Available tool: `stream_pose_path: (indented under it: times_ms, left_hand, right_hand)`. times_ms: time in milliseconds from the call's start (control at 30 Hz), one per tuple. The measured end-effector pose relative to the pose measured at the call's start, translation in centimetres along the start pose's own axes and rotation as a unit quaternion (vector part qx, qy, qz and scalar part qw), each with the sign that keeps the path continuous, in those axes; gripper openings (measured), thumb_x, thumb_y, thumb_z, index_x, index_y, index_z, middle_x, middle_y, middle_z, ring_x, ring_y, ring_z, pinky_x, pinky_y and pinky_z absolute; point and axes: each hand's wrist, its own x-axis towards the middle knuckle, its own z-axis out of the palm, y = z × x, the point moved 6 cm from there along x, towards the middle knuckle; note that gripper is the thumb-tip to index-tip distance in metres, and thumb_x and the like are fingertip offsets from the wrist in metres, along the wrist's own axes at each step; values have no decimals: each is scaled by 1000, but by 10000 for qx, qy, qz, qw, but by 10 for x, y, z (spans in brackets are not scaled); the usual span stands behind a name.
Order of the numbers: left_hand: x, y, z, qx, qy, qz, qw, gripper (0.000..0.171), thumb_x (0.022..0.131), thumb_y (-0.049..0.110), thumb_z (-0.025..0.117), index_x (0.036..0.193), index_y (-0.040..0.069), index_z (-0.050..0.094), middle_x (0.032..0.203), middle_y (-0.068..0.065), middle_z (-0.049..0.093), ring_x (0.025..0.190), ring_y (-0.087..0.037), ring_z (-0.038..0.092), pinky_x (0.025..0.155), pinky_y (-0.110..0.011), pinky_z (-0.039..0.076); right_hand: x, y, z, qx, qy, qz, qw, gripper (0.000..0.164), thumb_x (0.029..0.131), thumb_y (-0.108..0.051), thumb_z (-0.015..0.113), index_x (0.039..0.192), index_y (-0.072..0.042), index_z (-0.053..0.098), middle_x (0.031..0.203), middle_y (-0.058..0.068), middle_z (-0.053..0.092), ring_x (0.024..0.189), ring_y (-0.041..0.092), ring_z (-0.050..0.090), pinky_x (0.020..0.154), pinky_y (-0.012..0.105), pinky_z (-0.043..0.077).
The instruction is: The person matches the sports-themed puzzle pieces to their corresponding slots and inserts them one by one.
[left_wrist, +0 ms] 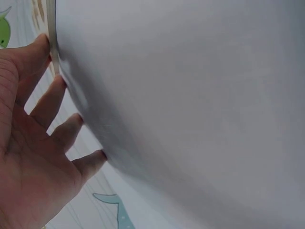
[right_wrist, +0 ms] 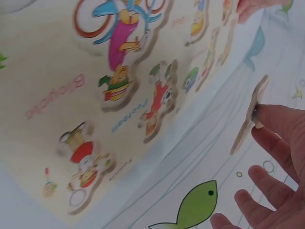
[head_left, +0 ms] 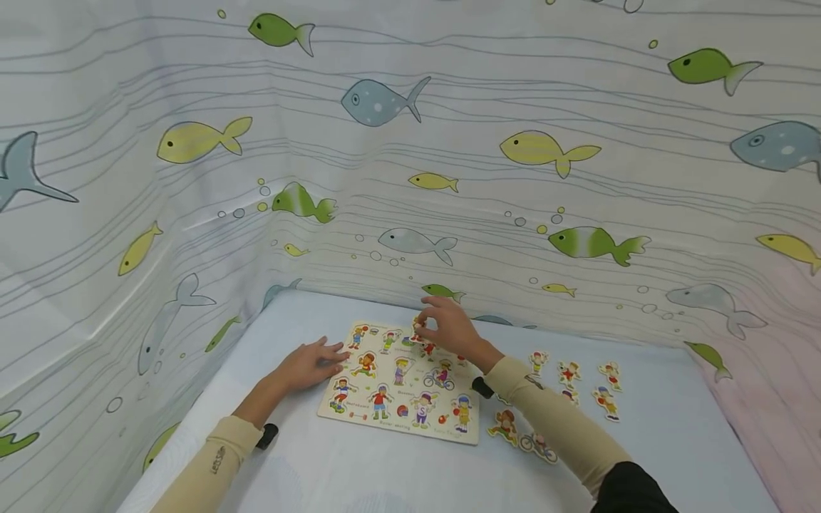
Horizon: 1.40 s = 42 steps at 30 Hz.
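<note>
A wooden puzzle board (head_left: 383, 375) with pictures of children at sports lies on the table. My left hand (head_left: 312, 365) touches the board's left edge with its fingers spread; in the left wrist view the fingertips (left_wrist: 59, 82) lie along that edge. Over the board's far edge, my right hand (head_left: 454, 329) pinches a small puzzle piece (head_left: 416, 330) between thumb and finger. In the right wrist view this piece (right_wrist: 247, 125) appears edge-on, raised apart from the board, so its picture is hidden. The bicycle, football and tennis pictures (right_wrist: 85, 157) sit in outlined recesses.
Several loose puzzle pieces (head_left: 606, 403) lie right of the board, including a runner piece (head_left: 503, 427) and a bicycle piece (head_left: 539, 447). My right forearm (head_left: 551, 413) passes over some of them. A fish-patterned curtain (head_left: 474, 235) stands behind the white table (head_left: 288, 463).
</note>
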Motion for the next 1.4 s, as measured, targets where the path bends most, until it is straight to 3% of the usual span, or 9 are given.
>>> stream_pose_path:
  times_ms: [500,867,1400]
  left_hand:
    - [1,1,2,-100,22,-18,9999,34,94,28,68,125,14,70,139,-11,56,134,-53,36,99,-80,22]
    - [-1,-1,1,-4,-86,-77,9999,35,95,30,66,126,15,69,140,-10,55,135,-52,35,100,-79,22]
    - [2,-4,2,-100,-156,-129,9997,35,95,31,66,127,17,69,141,-9,54,135,-52,35,99,-79,22]
  right_hand:
    - [32,-25,21,-252,-285,-7,9993,13,92,-34,71,92,-22,74,143,8,53,137,26,42,109,44,38]
    - [49,-51,26,-49,-253,-339,9991,11,92,-27,72,92,-17,75,140,13,55,135,30,44,104,46,44]
    - [74,-65,59,-154,-366,-285,9988,13,91,-29,72,93,-17,76,133,8,61,129,25,50,103,40,45]
